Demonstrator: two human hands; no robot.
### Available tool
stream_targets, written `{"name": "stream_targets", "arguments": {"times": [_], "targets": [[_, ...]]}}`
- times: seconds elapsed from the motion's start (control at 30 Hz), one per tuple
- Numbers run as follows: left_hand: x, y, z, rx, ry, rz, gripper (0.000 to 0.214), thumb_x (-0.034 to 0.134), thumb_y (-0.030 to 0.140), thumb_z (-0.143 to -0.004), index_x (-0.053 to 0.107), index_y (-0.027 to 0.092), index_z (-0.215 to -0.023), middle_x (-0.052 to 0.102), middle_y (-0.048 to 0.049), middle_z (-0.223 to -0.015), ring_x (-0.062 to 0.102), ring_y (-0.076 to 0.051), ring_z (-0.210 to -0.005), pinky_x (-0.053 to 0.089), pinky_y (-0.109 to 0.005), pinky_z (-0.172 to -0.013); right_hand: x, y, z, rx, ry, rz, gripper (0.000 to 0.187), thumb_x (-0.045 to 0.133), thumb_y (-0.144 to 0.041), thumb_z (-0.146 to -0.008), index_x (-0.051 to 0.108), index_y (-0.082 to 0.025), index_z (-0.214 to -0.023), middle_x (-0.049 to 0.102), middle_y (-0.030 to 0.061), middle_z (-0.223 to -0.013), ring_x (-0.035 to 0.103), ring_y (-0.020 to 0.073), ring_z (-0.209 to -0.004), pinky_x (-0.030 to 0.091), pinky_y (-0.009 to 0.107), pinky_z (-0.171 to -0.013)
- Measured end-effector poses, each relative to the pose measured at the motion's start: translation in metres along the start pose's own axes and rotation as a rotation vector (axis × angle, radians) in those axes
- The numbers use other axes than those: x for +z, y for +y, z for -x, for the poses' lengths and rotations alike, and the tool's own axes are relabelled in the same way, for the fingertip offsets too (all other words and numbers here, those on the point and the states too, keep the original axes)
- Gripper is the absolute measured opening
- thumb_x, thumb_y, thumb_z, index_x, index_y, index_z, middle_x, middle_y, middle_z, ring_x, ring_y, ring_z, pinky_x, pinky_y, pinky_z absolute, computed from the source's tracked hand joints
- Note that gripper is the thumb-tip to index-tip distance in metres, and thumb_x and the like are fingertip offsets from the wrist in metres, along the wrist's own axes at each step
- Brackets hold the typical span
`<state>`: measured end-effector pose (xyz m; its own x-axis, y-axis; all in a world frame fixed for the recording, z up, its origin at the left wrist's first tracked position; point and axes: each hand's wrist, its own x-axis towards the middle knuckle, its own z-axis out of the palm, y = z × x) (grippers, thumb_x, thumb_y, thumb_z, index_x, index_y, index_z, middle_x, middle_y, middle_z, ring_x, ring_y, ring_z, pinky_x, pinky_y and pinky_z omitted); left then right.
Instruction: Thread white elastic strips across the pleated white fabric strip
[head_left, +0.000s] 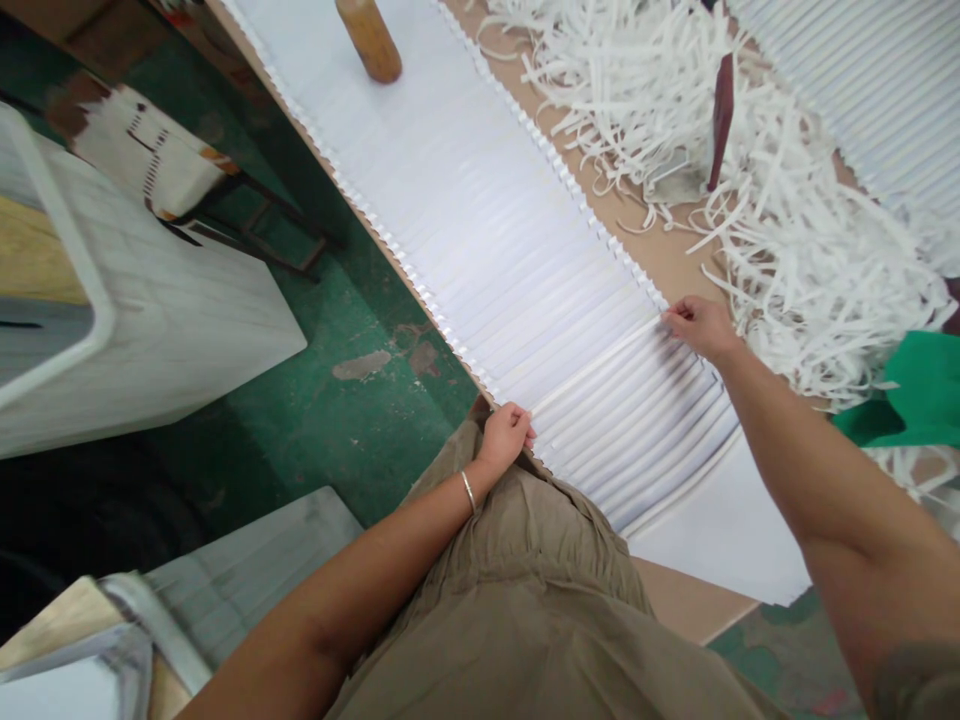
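Note:
Overlapping white paper sheets (pixel 480 220) lie in a long fanned row on the brown table, their stepped edges forming ridges. Across the near part runs a narrow white strip (pixel 600 362); whether it is loose or a sheet's edge I cannot tell. My left hand (pixel 507 436), with a bracelet on its wrist, is closed in a pinch at the strip's near-left end. Pinching the other end, by the row's right side, is my right hand (pixel 701 326). Below the strip the ridges curve upward, and a flat white sheet area (pixel 724 520) extends beyond them.
Shredded white strips (pixel 795 260) heap on the brown table (pixel 645 240), with a dark red upright piece (pixel 721 120) among them. A wooden cylinder (pixel 371 40) rests on the sheets. Green material (pixel 919 390) lies right. A grey-white cart (pixel 202 330) stands left on the green floor.

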<state>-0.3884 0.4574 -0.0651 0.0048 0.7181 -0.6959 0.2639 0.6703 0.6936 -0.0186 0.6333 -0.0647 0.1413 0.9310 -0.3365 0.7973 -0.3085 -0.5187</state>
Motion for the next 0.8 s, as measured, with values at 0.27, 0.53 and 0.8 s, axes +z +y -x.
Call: {"name": "stream_targets", "arguments": {"times": [0.27, 0.53, 0.8], "targets": [[-0.002, 0.000, 0.002, 0.054, -0.015, 0.033, 0.017, 0.054, 0.025, -0.092, 0.052, 0.018, -0.077, 0.065, 0.0017, -0.061, 0.059, -0.010, -0.048, 0.047, -0.022, -0.052, 0.010, 0.001, -0.010, -0.075, 0.009, 0.120, 0.023, 0.060, -0.039, -0.081, 0.068, -0.017, -0.083, 0.069, 0.0051, -0.069, 0.059, 0.0184, -0.065, 0.043, 0.028, -0.061], [-0.002, -0.004, -0.001, 0.055, -0.021, 0.013, 0.018, 0.054, 0.027, -0.092, 0.053, 0.018, -0.076, 0.065, 0.0013, -0.060, 0.060, -0.011, -0.048, 0.047, -0.022, -0.053, 0.014, -0.004, -0.016, -0.100, 0.028, 0.199, 0.020, 0.061, -0.037, -0.082, 0.069, -0.019, -0.081, 0.073, 0.0084, -0.078, 0.060, 0.0213, -0.070, 0.044, 0.031, -0.068], [-0.001, 0.004, 0.001, -0.021, -0.002, -0.024, 0.018, 0.055, 0.021, -0.092, 0.052, 0.018, -0.075, 0.065, 0.0022, -0.059, 0.059, -0.010, -0.045, 0.044, -0.020, -0.050, 0.015, -0.003, -0.015, -0.105, 0.037, 0.276, 0.020, 0.061, -0.037, -0.083, 0.070, -0.019, -0.083, 0.073, 0.0085, -0.079, 0.061, 0.0225, -0.072, 0.043, 0.032, -0.067]]}}
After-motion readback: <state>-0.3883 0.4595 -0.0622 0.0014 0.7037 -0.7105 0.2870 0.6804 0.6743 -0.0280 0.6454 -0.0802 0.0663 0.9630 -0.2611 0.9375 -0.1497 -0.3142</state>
